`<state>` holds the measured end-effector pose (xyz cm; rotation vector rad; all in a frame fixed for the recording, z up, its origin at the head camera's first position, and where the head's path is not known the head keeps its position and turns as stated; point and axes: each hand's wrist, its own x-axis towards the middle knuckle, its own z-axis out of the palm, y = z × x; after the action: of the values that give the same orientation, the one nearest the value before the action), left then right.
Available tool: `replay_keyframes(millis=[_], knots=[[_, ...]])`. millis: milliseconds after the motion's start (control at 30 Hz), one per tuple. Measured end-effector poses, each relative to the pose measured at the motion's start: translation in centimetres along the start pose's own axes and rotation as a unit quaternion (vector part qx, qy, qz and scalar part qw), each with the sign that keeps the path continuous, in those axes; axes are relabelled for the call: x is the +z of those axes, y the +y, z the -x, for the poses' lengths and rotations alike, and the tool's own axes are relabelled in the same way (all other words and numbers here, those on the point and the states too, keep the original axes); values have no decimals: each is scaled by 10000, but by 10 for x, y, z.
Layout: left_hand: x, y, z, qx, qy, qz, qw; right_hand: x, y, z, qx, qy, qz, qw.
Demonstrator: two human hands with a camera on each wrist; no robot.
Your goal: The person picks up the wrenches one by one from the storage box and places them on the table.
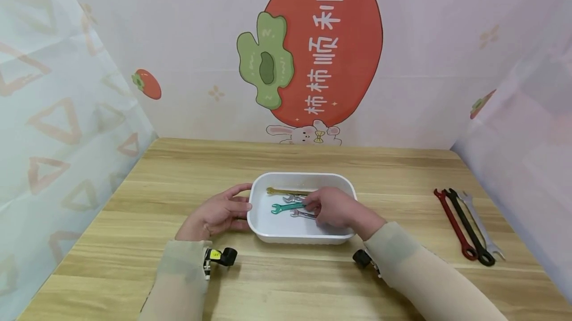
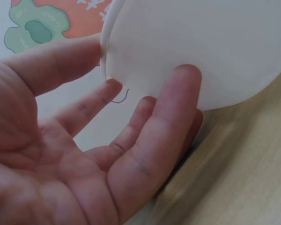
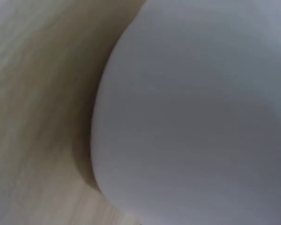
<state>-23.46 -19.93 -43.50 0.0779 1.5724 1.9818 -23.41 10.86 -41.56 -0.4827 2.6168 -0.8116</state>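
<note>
A white plastic tray (image 1: 301,238) stands on the table. Inside it lie a gold wrench (image 1: 286,191), a teal wrench (image 1: 286,207) and two silver wrenches, one (image 1: 292,199) behind the teal one and the other (image 1: 303,214) in front. My right hand (image 1: 335,207) reaches in over the tray's right side, its curled fingertips pinching the right end of the teal wrench. That end is hidden under the fingers. With loosely bent fingers, my left hand (image 1: 223,212) touches the tray's left end; in the left wrist view fingertips (image 2: 180,84) rest against its outer wall.
On the right side of the table, a red wrench (image 1: 455,224), a black wrench (image 1: 469,226) and a longer silver wrench (image 1: 480,224) lie side by side. A printed backdrop (image 1: 192,38) rises behind the wooden table (image 1: 286,281). The tray's white wall (image 3: 187,117) fills most of the right wrist view.
</note>
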Motion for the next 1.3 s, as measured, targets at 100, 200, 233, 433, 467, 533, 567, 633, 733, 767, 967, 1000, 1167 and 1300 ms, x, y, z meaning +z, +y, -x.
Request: replay_keyframes(millis=[100,200,233,433,467,533,567,633,733,767,967,1000,1167,1300], knots=[[-1,2,0,-11,-37,-2,10000,0,-1,0,-47,3,272,9996],[-2,4,-1,-40,-4,38,10000,1,-1,-1,-153,55,598,9981],[-2,5,-1,-45,-8,41,10000,1,-1,-1,-185,77,692,9974],[-2,7,-1,-65,-19,0,10000,4,-2,-2,-212,168,1008,9945],[-2,7,-1,-65,-11,-10,10000,5,-3,-2,-219,168,1024,9944],[-2,7,-1,-71,9,-13,10000,5,-4,-2,-225,188,1082,9937],[-2,7,-1,-70,12,-14,10000,5,-4,-2,-240,204,1094,9935],[-2,7,-1,-70,18,-21,10000,5,-4,-2,-258,243,1012,9942],[-2,8,-1,-75,6,-23,10000,4,-4,-2,-243,293,869,9955],[-2,8,-1,-74,-4,-21,10000,4,-3,-2,-227,298,798,9961],[-2,8,-1,-74,-27,-5,10000,4,-1,-4,-214,301,572,9977],[-2,8,-1,-73,-23,2,10000,4,-1,-4,-226,303,544,9978],[-1,8,0,-61,-17,25,10000,3,1,-3,-291,421,336,9981],[-1,8,1,-54,-12,21,10000,-2,1,-3,-207,548,-110,9982]])
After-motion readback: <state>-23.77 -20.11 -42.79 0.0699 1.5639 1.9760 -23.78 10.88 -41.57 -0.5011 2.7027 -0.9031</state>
